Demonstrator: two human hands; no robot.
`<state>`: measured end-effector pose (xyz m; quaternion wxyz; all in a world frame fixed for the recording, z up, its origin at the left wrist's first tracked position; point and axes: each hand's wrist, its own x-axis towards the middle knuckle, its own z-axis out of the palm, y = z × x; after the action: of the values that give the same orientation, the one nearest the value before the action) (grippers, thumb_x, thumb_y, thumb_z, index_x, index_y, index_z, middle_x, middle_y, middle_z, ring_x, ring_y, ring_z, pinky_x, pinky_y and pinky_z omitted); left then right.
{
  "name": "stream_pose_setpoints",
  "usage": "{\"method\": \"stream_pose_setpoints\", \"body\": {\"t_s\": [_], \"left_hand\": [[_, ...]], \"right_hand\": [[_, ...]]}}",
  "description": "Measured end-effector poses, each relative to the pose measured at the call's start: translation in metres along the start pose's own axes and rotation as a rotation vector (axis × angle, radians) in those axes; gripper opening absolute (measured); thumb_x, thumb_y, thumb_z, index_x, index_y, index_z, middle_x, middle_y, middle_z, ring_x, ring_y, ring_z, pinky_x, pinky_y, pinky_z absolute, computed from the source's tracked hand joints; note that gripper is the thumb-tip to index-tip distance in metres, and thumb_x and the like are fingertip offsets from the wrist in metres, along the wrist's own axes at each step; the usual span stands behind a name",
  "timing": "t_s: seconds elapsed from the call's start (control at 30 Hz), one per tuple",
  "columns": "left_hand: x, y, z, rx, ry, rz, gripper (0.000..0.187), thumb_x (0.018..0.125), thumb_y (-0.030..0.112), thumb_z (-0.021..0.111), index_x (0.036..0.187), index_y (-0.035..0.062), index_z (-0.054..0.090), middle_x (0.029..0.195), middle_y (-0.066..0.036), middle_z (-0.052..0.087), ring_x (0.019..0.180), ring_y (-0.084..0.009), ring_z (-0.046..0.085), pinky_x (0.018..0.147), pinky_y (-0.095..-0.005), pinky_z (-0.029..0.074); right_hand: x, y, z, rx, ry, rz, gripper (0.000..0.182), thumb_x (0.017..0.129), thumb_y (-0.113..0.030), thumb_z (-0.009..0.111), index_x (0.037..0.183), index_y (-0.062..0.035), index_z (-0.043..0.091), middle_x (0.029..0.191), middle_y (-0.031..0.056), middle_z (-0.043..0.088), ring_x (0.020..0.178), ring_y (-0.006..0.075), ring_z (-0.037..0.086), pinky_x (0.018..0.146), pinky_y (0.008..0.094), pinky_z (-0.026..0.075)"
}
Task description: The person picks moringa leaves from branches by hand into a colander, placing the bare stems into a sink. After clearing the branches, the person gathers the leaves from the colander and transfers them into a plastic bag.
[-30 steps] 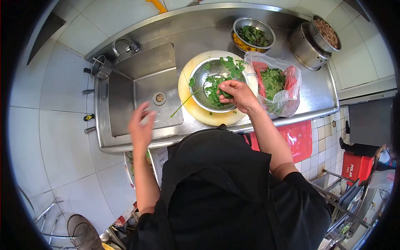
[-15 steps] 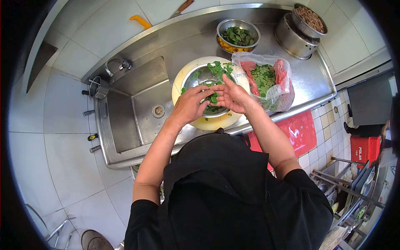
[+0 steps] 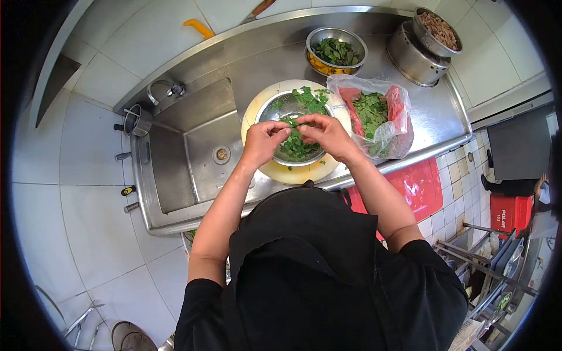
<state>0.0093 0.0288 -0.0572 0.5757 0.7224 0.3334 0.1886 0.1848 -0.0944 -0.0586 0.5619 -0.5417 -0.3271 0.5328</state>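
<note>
Both hands hover over a metal colander (image 3: 264,110) holding green leaves (image 3: 298,149), which stands on a round pale chopping board (image 3: 250,117). My left hand (image 3: 264,140) pinches a small leafy sprig (image 3: 293,124) between thumb and fingers. Opposite it, my right hand (image 3: 329,136) has its fingertips closed on the same sprig. Just right of the colander, a clear plastic bag (image 3: 399,131) with red sides holds more green leaves (image 3: 372,112).
Behind the board are nested metal bowls (image 3: 309,42) with dark leaves and yellow pieces. A bowl of brown shredded food (image 3: 439,29) rests on an upturned pot (image 3: 413,55). The sink basin (image 3: 205,134) lies left. A red cooler (image 3: 508,212) and a person's arm (image 3: 540,182) appear far right.
My right hand has turned from palm up to palm down, its fingers closing to a pinch. My left hand has drawn slightly back, and both now meet at the sprig.
</note>
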Motion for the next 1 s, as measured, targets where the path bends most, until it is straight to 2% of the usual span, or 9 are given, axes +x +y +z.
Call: {"method": "stream_pose_setpoints", "body": {"t_s": [0.07,0.17,0.23,0.37,0.5,0.67,1.0], "left_hand": [[-0.001,0.000,0.000,-0.086,-0.003,-0.048,0.021,0.090,0.011,0.075,0.107,-0.0013,0.074,0.084,-0.005,0.073,0.075,-0.0081,0.064,0.069,-0.0242,0.053],[-0.002,0.005,0.000,-0.091,-0.016,-0.078,0.020,0.091,0.011,0.074,0.105,-0.0034,0.074,0.084,-0.005,0.072,0.073,-0.0089,0.064,0.068,-0.0238,0.053],[-0.002,0.003,0.000,-0.085,-0.072,-0.086,0.022,0.091,0.011,0.074,0.106,-0.0042,0.072,0.090,-0.007,0.073,0.079,-0.0108,0.068,0.073,-0.0249,0.056],[-0.005,0.003,-0.001,-0.113,-0.081,-0.091,0.021,0.091,0.011,0.074,0.107,-0.0034,0.072,0.089,-0.007,0.073,0.078,-0.0105,0.067,0.073,-0.0246,0.055],[-0.007,0.001,-0.006,-0.174,-0.060,-0.117,0.021,0.091,0.010,0.074,0.106,-0.0042,0.072,0.086,-0.006,0.072,0.075,-0.0099,0.065,0.070,-0.0240,0.054],[-0.008,-0.001,-0.009,-0.191,-0.042,-0.126,0.022,0.091,0.010,0.074,0.106,-0.0051,0.071,0.086,-0.006,0.072,0.074,-0.0105,0.065,0.069,-0.0236,0.053],[-0.006,-0.002,0.000,-0.476,0.066,-0.140,0.023,0.094,0.009,0.071,0.111,-0.0063,0.067,0.089,-0.009,0.072,0.075,-0.0126,0.068,0.072,-0.0256,0.058]], "right_hand": [[0.001,0.004,0.000,-0.169,0.037,-0.137,0.030,0.094,-0.017,0.072,0.119,-0.0017,0.068,0.091,0.0024,0.071,0.076,0.0072,0.063,0.071,0.0246,0.052],[0.000,-0.002,0.006,-0.322,0.095,-0.233,0.024,0.093,-0.015,0.072,0.113,-0.0019,0.071,0.081,-0.0014,0.069,0.069,0.0042,0.059,0.065,0.0221,0.049],[0.004,0.000,0.003,-0.337,0.086,-0.207,0.020,0.093,-0.015,0.071,0.109,-0.0020,0.071,0.081,-0.0012,0.068,0.068,0.0042,0.058,0.063,0.0218,0.048],[0.006,0.002,0.000,-0.300,0.078,-0.163,0.015,0.094,-0.015,0.071,0.101,-0.0014,0.072,0.078,-0.0014,0.067,0.066,0.0043,0.058,0.061,0.0214,0.048],[0.003,-0.001,-0.003,-0.274,0.128,-0.206,0.015,0.094,-0.014,0.070,0.100,-0.0003,0.071,0.079,-0.0006,0.067,0.065,0.0048,0.059,0.061,0.0217,0.049],[0.005,0.003,-0.011,-0.027,0.197,-0.185,0.017,0.095,-0.013,0.071,0.107,-0.0005,0.069,0.088,0.0017,0.068,0.074,0.0080,0.063,0.067,0.0238,0.052],[-0.010,-0.008,0.000,0.010,0.056,-0.166,0.015,0.095,-0.009,0.069,0.108,0.0002,0.069,0.092,0.0025,0.068,0.075,0.0073,0.062,0.069,0.0227,0.053]]}}
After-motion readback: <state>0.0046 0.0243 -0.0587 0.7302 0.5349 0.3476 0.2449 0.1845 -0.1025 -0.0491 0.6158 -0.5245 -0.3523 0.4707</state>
